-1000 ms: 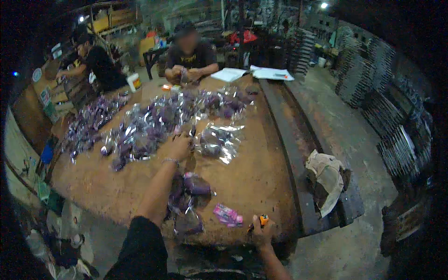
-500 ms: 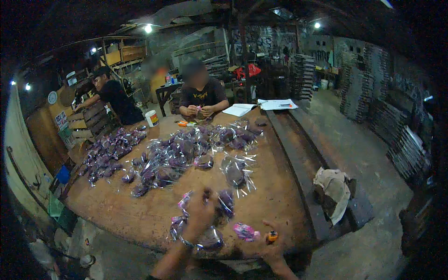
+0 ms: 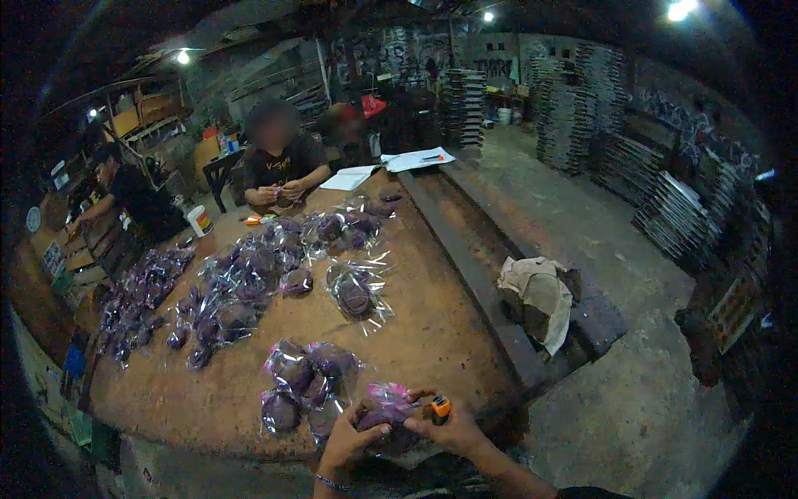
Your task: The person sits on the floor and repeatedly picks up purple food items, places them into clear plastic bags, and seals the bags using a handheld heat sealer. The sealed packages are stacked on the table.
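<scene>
Low at the front edge of the table, my left hand (image 3: 352, 434) curls round the left side of a dark purple lump in clear plastic (image 3: 386, 417) with pink on its wrap. From the other side, my right hand (image 3: 453, 432) grips the same wrapped lump with thumb and fingers. A small orange-and-black tool (image 3: 440, 406) sits at the right hand's fingers; its exact kind is unclear. Just left of the hands, a cluster of several similar wrapped lumps (image 3: 293, 368) lies on the wooden table (image 3: 440, 333). The bundle's underside is hidden by my hands.
Many wrapped purple lumps (image 3: 241, 266) cover the table's left and far part. One spiky-edged wrapped lump (image 3: 353, 295) lies apart. An open notebook (image 3: 349, 177), a white bucket (image 3: 199, 221) and a cloth (image 3: 536, 299) stand around. A co-worker (image 3: 283, 170) sits across.
My left hand has come from over the cluster to meet my right hand on a wrapped lump. The view has swung to the right.
</scene>
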Demonstrator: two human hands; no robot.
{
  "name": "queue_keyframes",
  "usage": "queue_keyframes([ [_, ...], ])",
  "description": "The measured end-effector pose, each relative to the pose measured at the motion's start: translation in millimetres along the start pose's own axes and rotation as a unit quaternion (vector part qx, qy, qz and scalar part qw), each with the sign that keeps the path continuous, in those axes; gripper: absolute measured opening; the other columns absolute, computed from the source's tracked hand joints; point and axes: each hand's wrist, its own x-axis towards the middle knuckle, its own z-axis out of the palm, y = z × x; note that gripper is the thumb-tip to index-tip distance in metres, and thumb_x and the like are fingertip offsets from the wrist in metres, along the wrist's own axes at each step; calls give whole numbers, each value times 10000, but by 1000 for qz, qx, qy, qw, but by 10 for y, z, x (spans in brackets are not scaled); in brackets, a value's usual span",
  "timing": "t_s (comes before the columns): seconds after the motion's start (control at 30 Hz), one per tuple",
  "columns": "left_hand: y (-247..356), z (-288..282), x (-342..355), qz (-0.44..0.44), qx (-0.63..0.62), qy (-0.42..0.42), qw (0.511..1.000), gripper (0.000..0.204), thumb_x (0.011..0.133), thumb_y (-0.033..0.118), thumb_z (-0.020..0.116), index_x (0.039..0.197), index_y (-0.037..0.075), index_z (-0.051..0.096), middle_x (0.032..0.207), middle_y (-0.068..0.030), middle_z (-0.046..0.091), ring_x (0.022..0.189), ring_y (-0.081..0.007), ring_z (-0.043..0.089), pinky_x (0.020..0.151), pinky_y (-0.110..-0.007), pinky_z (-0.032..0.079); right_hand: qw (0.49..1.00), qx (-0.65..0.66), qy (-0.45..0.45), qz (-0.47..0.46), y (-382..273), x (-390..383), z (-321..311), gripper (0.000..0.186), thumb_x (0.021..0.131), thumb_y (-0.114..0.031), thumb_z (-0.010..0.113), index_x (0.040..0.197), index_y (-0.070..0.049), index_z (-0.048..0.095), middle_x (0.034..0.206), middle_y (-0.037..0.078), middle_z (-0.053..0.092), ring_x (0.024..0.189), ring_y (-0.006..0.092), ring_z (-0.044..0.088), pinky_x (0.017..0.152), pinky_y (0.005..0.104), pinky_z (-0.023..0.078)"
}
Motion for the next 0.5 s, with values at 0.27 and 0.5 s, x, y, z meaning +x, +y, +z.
queue_keyframes([
  [0.27,-268,-83,85,-8,10,38,999,325,914,260,540,1054,-22,620,961,-42,632,906,-122,544,819,-279,435,993,54,84,70,30,103,87,131,832,-124,651,777,-10,618,677,0,586,593,71,521,541,241,441],
  [0.5,-391,-6,126,-71,130,107,983,314,919,281,543,989,-11,634,835,-5,627,784,-90,542,725,-289,449,969,-200,132,61,342,116,42,246,854,-246,623,816,-5,598,662,36,577,593,125,538,537,304,440],
])
